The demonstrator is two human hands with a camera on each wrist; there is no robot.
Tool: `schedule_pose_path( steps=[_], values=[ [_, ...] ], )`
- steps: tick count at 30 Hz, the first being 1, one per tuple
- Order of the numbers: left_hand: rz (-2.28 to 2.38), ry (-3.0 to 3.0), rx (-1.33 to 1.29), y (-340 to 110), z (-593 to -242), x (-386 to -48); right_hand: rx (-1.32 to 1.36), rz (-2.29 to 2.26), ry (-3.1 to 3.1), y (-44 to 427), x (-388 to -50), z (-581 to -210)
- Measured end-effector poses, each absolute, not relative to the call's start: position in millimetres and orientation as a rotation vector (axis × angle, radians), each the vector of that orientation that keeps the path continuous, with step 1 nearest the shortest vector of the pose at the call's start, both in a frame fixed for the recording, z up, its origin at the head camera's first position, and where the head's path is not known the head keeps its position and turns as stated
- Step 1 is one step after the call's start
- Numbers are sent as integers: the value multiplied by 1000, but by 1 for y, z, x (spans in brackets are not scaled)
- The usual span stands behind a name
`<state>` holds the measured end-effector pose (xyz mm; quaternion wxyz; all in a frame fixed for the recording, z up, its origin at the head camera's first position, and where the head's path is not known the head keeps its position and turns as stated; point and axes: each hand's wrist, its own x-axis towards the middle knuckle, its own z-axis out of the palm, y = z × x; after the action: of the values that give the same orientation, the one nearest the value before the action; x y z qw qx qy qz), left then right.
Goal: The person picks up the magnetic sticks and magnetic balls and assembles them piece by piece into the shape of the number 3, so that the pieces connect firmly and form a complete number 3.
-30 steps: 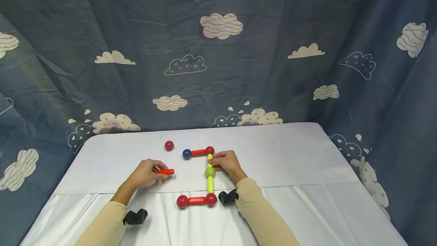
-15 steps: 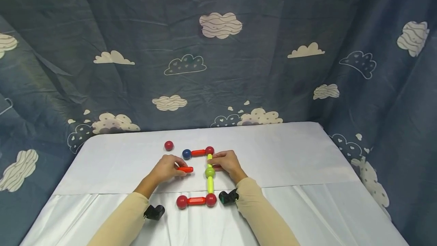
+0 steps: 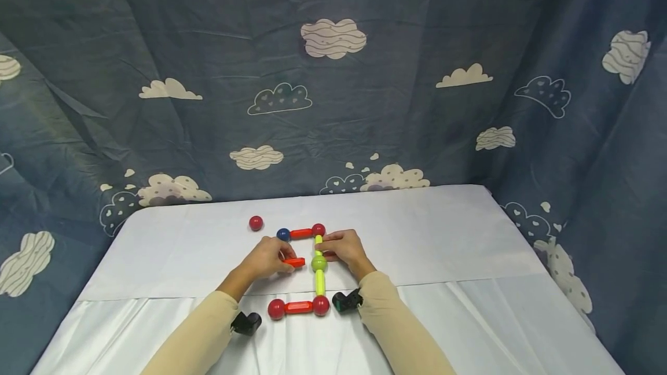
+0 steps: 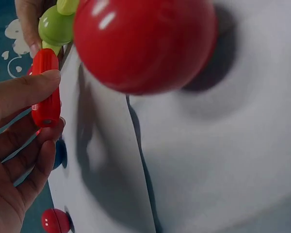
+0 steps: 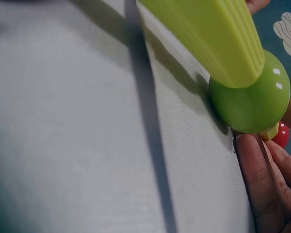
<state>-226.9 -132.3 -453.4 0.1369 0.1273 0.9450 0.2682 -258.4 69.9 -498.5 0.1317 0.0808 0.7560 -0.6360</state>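
My left hand (image 3: 266, 258) pinches a short red rod (image 3: 297, 262) between thumb and fingers, just left of the green ball (image 3: 319, 263). In the left wrist view the rod (image 4: 47, 109) points toward the green ball (image 4: 55, 26), and I cannot tell whether they touch. My right hand (image 3: 345, 247) pinches the upper yellow-green rod (image 3: 318, 239) of a joined ball-and-rod shape, partly hiding it. From the green ball a lower yellow-green rod (image 3: 320, 283) runs to a red ball (image 3: 321, 305). In the right wrist view, fingers (image 5: 259, 179) sit beyond the green ball.
The shape's top arm has a red ball (image 3: 318, 229), a red rod (image 3: 301, 233) and a blue ball (image 3: 283, 234). Its bottom arm has a red rod (image 3: 299, 307) and a red ball (image 3: 276, 309). A loose red ball (image 3: 256, 223) lies on the white-covered table (image 3: 443, 236).
My left hand has moved right with the red rod, bringing it close to the green ball. The right hand keeps its hold, and the joined shape stays in place.
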Motion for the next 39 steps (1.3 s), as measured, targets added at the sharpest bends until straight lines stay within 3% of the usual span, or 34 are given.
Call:
schedule_pose_path(
  steps=[39],
  values=[
    [749,2709,444,-121,-458,-229,227,-1883,2192,69,-259,-500]
  ],
)
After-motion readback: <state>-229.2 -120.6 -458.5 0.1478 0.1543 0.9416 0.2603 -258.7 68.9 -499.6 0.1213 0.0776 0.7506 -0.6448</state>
